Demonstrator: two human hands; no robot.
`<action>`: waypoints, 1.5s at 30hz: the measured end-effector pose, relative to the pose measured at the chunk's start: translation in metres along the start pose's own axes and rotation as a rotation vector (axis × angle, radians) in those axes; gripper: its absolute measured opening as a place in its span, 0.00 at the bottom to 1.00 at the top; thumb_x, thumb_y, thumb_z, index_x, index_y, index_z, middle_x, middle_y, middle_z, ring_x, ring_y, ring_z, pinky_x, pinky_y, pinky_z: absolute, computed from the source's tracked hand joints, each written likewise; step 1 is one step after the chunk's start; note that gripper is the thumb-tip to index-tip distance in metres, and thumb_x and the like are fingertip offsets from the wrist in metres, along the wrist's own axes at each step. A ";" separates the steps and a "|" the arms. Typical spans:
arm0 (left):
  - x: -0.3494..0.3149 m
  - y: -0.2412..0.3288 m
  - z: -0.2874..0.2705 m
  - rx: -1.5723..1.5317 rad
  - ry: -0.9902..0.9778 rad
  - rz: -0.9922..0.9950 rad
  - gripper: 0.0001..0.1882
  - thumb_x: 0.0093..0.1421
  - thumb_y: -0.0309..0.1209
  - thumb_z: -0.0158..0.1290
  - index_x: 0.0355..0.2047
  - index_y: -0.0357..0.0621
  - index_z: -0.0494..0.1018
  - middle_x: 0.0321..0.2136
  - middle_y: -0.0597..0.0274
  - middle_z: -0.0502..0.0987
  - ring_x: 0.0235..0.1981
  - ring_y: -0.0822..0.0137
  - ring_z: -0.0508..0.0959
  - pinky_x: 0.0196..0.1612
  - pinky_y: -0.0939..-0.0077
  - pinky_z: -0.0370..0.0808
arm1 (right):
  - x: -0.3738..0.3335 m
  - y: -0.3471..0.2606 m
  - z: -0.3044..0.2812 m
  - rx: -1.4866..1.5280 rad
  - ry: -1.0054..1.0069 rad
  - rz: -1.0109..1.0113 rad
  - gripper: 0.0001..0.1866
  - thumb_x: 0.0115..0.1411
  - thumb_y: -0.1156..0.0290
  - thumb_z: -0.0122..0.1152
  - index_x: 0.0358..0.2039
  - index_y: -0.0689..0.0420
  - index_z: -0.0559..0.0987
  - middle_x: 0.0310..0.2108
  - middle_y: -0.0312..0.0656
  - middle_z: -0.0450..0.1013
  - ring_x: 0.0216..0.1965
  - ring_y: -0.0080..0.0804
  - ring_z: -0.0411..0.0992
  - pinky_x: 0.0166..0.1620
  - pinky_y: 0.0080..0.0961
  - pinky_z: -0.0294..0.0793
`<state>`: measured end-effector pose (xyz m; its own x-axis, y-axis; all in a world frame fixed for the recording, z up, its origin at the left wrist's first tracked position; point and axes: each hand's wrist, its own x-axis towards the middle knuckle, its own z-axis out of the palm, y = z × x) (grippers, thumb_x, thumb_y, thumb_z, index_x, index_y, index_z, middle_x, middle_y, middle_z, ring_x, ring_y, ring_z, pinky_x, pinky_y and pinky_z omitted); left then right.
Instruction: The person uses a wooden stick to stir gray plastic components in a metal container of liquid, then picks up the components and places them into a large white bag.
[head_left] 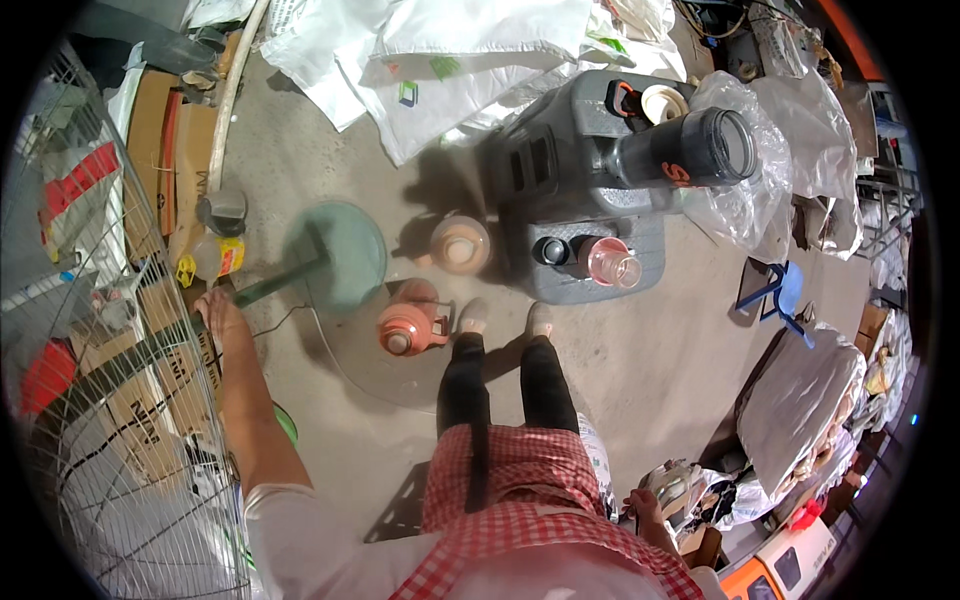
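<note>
My left hand [222, 312] is closed around the pole [285, 280] of a stand with a round green base [345, 250]; the base is smeared by motion. A thin cord trails near it. Low at the right, my right hand [646, 508] has curled fingers, and what they hold is too small to make out. On the floor before my feet are a pink bottle with a handle [408, 322] and a peach bottle [461, 246]. Ahead, a grey stepped plastic stool [560, 215] bears a large dark bottle [665, 155], a clear pink bottle [610, 262] and a black cap [552, 251].
A wire rack [130, 300] and cardboard boxes [155, 150] line the left side. White plastic sacks [440, 80] lie ahead, with a clear plastic bag [745, 215] beside the stool. A small blue chair [785, 292] and a covered bundle [800, 390] stand at the right.
</note>
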<state>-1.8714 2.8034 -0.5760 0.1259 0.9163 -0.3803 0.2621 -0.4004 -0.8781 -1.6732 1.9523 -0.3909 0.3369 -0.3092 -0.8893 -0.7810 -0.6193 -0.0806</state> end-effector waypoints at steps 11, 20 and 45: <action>-0.021 -0.020 -0.065 -0.180 -0.123 0.100 0.10 0.56 0.30 0.42 0.33 0.46 0.74 0.34 0.59 0.75 0.39 0.63 0.74 0.39 0.66 0.68 | 0.010 0.010 0.007 0.012 -0.024 0.032 0.12 0.53 0.71 0.50 0.36 0.65 0.71 0.26 0.45 0.72 0.23 0.29 0.71 0.24 0.20 0.70; -0.013 -0.021 -0.035 -0.257 0.038 0.078 0.05 0.49 0.28 0.52 0.26 0.50 0.77 0.28 0.61 0.78 0.33 0.65 0.77 0.35 0.72 0.69 | 0.028 0.015 0.002 0.062 -0.027 -0.021 0.13 0.53 0.71 0.49 0.36 0.68 0.70 0.26 0.47 0.71 0.23 0.31 0.71 0.26 0.22 0.73; -0.006 -0.021 -0.023 -0.447 0.123 0.131 0.10 0.54 0.30 0.46 0.21 0.44 0.75 0.24 0.56 0.77 0.27 0.61 0.77 0.31 0.72 0.70 | 0.032 0.005 0.010 0.001 -0.065 -0.007 0.12 0.54 0.70 0.49 0.36 0.65 0.70 0.25 0.46 0.71 0.22 0.31 0.72 0.24 0.22 0.72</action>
<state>-1.8561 2.8058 -0.5486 0.2901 0.8607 -0.4184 0.6187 -0.5022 -0.6041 -1.6722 1.9467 -0.4242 0.3077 -0.2574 -0.9160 -0.7794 -0.6204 -0.0875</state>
